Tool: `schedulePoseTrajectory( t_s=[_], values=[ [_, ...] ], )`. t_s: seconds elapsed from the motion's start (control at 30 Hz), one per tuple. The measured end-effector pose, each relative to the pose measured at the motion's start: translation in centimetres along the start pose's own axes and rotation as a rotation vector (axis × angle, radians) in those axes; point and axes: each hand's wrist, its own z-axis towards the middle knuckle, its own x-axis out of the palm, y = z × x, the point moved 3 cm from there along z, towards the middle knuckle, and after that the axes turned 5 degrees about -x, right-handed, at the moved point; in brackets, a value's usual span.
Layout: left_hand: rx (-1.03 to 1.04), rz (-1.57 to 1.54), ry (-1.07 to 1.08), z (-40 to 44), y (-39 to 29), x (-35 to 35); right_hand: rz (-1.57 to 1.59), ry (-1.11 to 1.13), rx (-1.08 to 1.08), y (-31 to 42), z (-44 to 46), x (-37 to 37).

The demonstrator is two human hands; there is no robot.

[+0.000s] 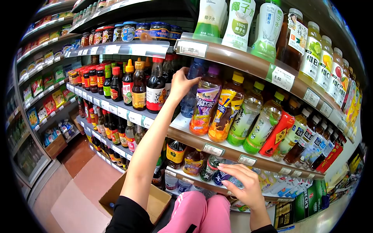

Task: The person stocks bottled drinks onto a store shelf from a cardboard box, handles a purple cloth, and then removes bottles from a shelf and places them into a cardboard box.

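Observation:
My left hand (184, 84) reaches up to the middle drink shelf, its fingers closed round the upper part of a bluish see-through plastic bottle (188, 105). That bottle stands at the shelf's left end, beside an iced tea bottle (205, 103) with a purple cap. To the right of it is a yellow-capped bottle (226, 108), followed by green tea bottles (244, 116). Lower down, my right hand (244, 184) hovers before the bottom shelves with thumb and fingers apart, holding nothing. Behind it are small dark bottles (211, 169).
An open cardboard box (160, 200) sits on the floor by my pink-clad knees, with a small blue thing inside. Sauce bottles (157, 87) line the shelves at left. Above, a shelf edge (241, 58) juts out under coconut water bottles (237, 23). Green beer cartons (309, 200) stand lower right.

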Motion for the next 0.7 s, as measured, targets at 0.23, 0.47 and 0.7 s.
schedulePoseTrajectory(
  t_s=[0.23,0.47,0.7],
  values=[
    [0.140,0.135,-0.142,-3.9,-3.1,-2.7,0.015,-0.003,-0.004,0.4,0.3,0.5],
    [0.195,-0.003,-0.162,-8.3,-5.0,-4.7,-0.088,-0.180,-0.188,1.6,7.5,1.0],
    [0.255,0.036,-0.275,-11.8,-5.1,-4.3,-0.471,-0.372,-0.177,0.2,18.0,3.5]
  ],
)
